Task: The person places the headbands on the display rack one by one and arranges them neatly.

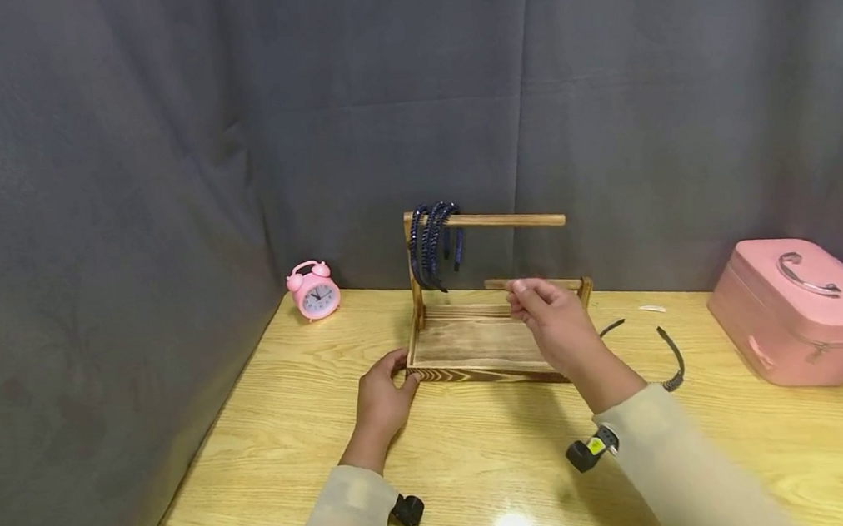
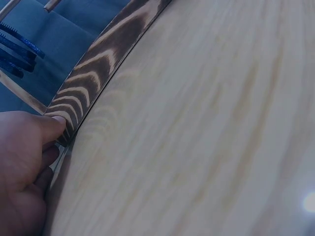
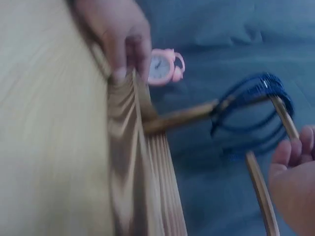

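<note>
My left hand (image 1: 382, 396) grips the front left corner of a wooden headband stand (image 1: 476, 373), thumb on its dark-grained front and fingers round the side. Several dark blue, glittery headbands (image 1: 431, 241) hang at the left end of the stand's upper bar (image 1: 515, 220), by the post. In the right wrist view the hanging headbands (image 3: 253, 101) form open loops. My right hand (image 1: 553, 318) is raised over the tray's right part, in front of the lower bar (image 1: 494, 284). Its fingers are loosely curled, thumb near the index finger, with nothing visible in them.
Another dark headband (image 1: 674, 358) lies on the table right of the stand, partly behind my right forearm. A pink alarm clock (image 1: 316, 295) stands at the back left. At the right is a pink case (image 1: 795, 314) with a silver handle. Grey curtains (image 1: 391, 90) hang behind the table.
</note>
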The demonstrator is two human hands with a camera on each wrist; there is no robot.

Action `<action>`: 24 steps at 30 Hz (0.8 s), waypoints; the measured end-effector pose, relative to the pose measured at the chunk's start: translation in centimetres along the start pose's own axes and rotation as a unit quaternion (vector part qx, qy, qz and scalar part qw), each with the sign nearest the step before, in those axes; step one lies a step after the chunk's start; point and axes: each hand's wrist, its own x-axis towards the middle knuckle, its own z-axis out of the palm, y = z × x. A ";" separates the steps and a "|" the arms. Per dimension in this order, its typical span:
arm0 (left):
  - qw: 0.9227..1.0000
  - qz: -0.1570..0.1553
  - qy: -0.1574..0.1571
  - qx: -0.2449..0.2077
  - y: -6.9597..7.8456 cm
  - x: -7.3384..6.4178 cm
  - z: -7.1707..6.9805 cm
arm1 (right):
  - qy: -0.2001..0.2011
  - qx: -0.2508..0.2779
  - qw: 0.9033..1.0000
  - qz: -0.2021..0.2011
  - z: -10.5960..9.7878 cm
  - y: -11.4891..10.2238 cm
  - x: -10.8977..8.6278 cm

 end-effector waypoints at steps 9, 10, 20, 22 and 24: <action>1.000 -0.007 -0.006 -0.009 -0.2 0.2 0.2 | 0.023 -0.297 0.955 0.002 -13.0 3.1 -6.7; 1.000 -0.011 -0.007 -0.010 -0.2 0.3 0.2 | 0.029 -0.322 0.946 0.003 -14.3 3.5 -7.3; 0.999 -0.023 -0.020 -0.013 -0.1 0.2 -0.1 | 0.009 -0.464 0.885 -0.046 -20.8 6.8 -8.9; 0.999 -0.023 -0.022 -0.015 0.0 0.1 0.0 | -0.010 -0.490 0.870 -0.049 -21.1 7.2 -8.8; 0.999 -0.025 -0.029 -0.015 0.0 0.0 0.3 | -0.025 -0.512 0.857 -0.060 -21.3 7.5 -8.7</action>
